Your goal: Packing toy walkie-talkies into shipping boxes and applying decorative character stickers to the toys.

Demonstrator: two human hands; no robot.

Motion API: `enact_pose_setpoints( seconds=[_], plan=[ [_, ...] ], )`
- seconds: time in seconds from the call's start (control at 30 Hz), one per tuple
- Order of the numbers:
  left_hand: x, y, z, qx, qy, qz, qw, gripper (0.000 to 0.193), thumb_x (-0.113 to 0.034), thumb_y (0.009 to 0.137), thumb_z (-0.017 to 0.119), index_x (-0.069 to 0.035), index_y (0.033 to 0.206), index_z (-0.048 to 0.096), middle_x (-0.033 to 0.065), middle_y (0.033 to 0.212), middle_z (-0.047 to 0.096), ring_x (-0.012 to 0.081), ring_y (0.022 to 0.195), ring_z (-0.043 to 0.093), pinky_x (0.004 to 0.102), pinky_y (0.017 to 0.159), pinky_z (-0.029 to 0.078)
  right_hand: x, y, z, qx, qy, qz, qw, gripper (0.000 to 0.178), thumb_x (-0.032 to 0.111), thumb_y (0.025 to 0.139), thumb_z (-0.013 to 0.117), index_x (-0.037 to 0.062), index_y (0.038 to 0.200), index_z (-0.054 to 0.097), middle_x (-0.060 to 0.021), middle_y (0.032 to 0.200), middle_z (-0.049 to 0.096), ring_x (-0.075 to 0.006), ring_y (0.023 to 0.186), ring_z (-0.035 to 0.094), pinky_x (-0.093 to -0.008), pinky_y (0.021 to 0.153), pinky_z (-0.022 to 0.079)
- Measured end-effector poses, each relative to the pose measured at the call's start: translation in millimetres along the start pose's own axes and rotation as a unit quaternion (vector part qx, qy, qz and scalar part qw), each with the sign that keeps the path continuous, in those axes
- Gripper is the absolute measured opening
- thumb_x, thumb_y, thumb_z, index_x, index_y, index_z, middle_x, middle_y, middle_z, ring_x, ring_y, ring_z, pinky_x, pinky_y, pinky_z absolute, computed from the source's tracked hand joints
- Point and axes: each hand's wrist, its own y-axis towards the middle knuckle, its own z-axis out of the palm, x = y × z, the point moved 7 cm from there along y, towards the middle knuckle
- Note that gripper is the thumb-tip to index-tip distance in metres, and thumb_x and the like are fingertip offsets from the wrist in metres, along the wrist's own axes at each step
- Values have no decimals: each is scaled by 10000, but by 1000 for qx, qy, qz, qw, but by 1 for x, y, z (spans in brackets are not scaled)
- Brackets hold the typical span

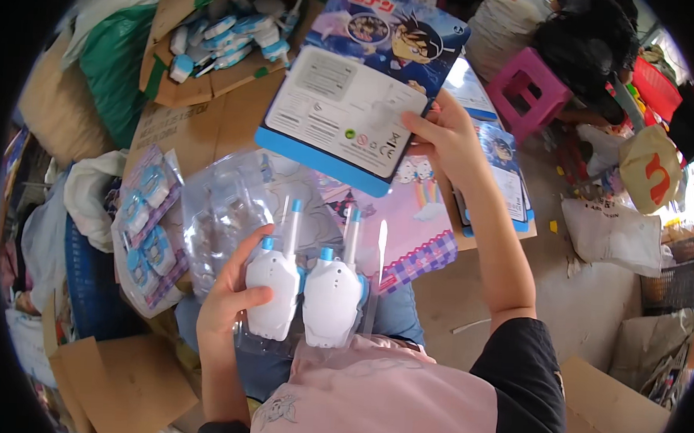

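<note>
My left hand (226,298) is closed on a clear plastic blister tray, its thumb over the left of two white toy walkie-talkies (271,298). Beside it in the same tray lies the other walkie-talkie (331,305); both have blue-tipped antennas pointing away from me. Above and to the right, my right hand (447,140) pinches the right edge of a printed backing card (344,100). The card is dark blue with a cartoon figure, a white panel and a light blue lower strip. It is held up, tilted, apart from the tray.
A cardboard box (163,77) of white and blue toys stands at the far left. Empty clear blister shells (223,211) and packed toys (149,231) lie at the left. More cards (500,177) are stacked at the right, near a pink stool (527,93). A pink-purple printed sheet (409,211) lies in the middle.
</note>
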Motion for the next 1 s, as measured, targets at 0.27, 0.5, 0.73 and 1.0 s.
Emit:
enact_pose_setpoints(
  seconds=[0.27, 0.5, 0.73, 1.0],
  plan=[
    [-3, 0, -7, -25, 1, 19, 1000, 860, 12, 696, 724, -104, 1438, 305, 65, 1068, 582, 161, 983, 571, 284, 878, 438, -12, -5, 7, 41, -71, 45, 996, 413, 46, 854, 615, 50, 1239, 466, -117, 1018, 641, -181, 871, 653, -317, 678, 560],
    [-13, -2, -11, -19, -2, 24, 1000, 867, 6, 692, 728, -115, 1439, 307, 55, 1063, 589, 156, 977, 571, 266, 884, 428, 13, 13, -4, -33, 9, -32, 999, 408, 47, 868, 607, 35, 1249, 460, -142, 999, 638, -218, 854, 657, -319, 708, 569],
    [-15, -5, -16, -12, -1, 27, 1000, 876, -24, 673, 747, -109, 1433, 320, 64, 1072, 601, 161, 986, 573, 268, 881, 427, 9, 23, 3, -18, 13, -11, 1000, 401, 61, 867, 617, 40, 1235, 458, -143, 990, 622, -234, 875, 655, -360, 734, 569],
    [-11, 0, -15, 23, 33, 19, 999, 842, -16, 676, 726, -87, 1422, 343, 44, 1114, 569, 148, 1043, 537, 264, 924, 385, -5, 10, 20, 103, -82, 121, 984, 378, 75, 854, 626, 39, 1198, 475, -81, 955, 631, -164, 817, 657, -280, 607, 563]
  ],
)
